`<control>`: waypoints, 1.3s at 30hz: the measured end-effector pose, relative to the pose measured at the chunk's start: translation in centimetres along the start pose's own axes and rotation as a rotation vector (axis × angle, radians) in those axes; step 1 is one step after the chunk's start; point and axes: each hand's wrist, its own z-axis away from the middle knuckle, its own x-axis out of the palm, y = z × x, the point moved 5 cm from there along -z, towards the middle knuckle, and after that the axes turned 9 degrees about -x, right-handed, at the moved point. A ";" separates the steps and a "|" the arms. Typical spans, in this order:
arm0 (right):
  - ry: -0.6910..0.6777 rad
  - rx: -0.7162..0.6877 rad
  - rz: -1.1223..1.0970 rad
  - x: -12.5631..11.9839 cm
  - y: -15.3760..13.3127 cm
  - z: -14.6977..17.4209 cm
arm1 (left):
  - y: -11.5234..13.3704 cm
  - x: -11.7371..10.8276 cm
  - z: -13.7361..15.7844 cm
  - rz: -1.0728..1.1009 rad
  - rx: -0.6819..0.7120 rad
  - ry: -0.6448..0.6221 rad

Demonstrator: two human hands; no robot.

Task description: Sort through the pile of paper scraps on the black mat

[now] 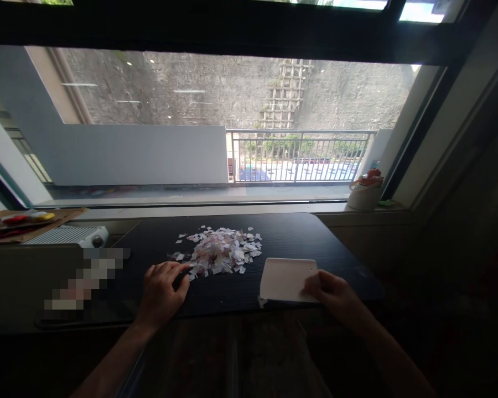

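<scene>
A loose heap of small cut paper scraps, mostly white with some pinkish pieces, lies on the dark table. My left hand is at the heap's near left edge, thumb and fingers apart, with the fingertips by the outer scraps. Whether they touch the paper I cannot tell. In my right hand is a thin white rectangular board with rounded corners and a small hole, gripped by its right side. It is to the right of the heap, near the table's front edge, with a scrap of paper at its lower left corner.
A window sill runs behind the table, with a white container on it at the right. To the left are a white slatted appliance and a brown board bearing colourful items. A blurred-out patch covers the table's left side.
</scene>
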 end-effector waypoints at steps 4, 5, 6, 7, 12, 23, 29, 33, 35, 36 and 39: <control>-0.037 0.022 -0.005 -0.3 -0.2 0.9 | -0.1 0.1 0.0 0.002 0.001 -0.006; -0.042 0.019 0.007 -0.4 -0.4 1.0 | -0.1 0.1 0.0 0.001 0.003 -0.009; -0.044 0.016 0.019 -0.6 -0.5 1.1 | -0.1 0.1 0.0 0.001 0.005 -0.011; -0.042 0.010 0.032 -0.6 -0.6 1.1 | 0.0 0.0 0.0 0.001 0.008 -0.011; 0.002 -0.030 0.062 0.0 -0.6 -0.1 | 0.0 0.0 0.0 -0.004 0.004 -0.004; -0.033 -0.040 0.056 0.0 -0.6 -0.2 | 0.0 0.1 0.1 -0.007 -0.016 -0.020; 0.081 -0.165 0.165 3.1 -0.7 -3.3 | 0.0 0.3 0.2 -0.015 -0.049 -0.033; 0.023 -0.194 0.247 4.4 -0.8 -4.3 | 0.0 0.2 0.2 -0.004 -0.048 -0.044; -0.021 -0.199 0.319 4.0 -1.0 -4.1 | 0.1 0.2 0.2 -0.001 -0.046 -0.041; -0.035 -0.202 0.352 3.7 -1.1 -4.1 | 0.1 0.2 0.2 0.001 -0.047 -0.039; -0.045 -0.224 0.401 3.4 -1.5 -4.2 | 0.1 0.3 0.2 0.000 -0.055 -0.043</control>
